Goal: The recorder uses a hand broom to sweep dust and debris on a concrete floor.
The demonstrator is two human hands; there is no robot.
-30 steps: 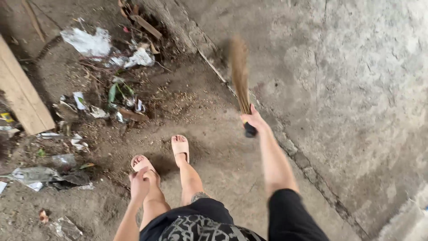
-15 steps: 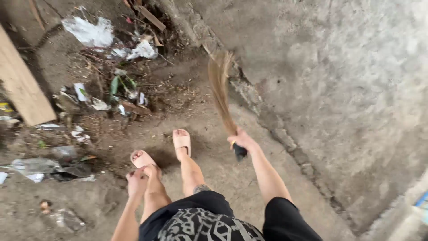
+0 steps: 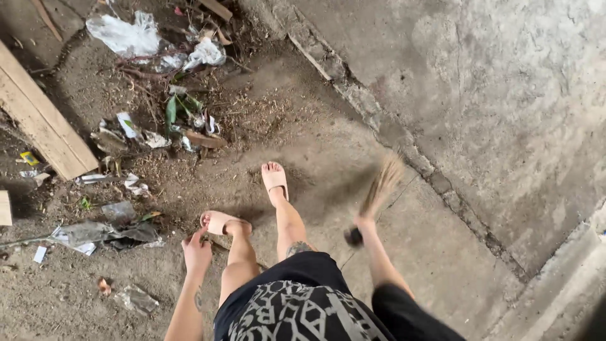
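While the person stands on bare dusty ground in pale slide sandals, these are the things that show, each placed against the wooden plank [image 3: 44, 120] at the far left:

Right hand: the right hand [image 3: 363, 225] is closed around the dark handle end of a straw hand broom [image 3: 379, 189], well to the right of the plank and just right of the person's feet.

Broom position: its bristles angle up and away from the hand, toward the cracked concrete seam [image 3: 404, 142], blurred with motion.

Left hand: the left hand [image 3: 197, 251] hangs at the left knee, below and right of the plank. It holds nothing, and its fingers are loosely bent, neither fist nor flat.

How the broom will handle: judged from its thin bundle of dry fibres, it is light, stiff at the bound neck and springy at the tips. The wrapped dark end is the place to grip, since the loose straw would bend or shed.

Litter: a litter pile [image 3: 158, 120] of torn white plastic, leaves, sticks and wrappers lies just right of the plank, between it and the feet.

Hard to make out: the broom's tips smear into the ground, so whether they touch it cannot be told. The handle's butt is mostly covered by the fingers. The plank is cut off by the left edge.
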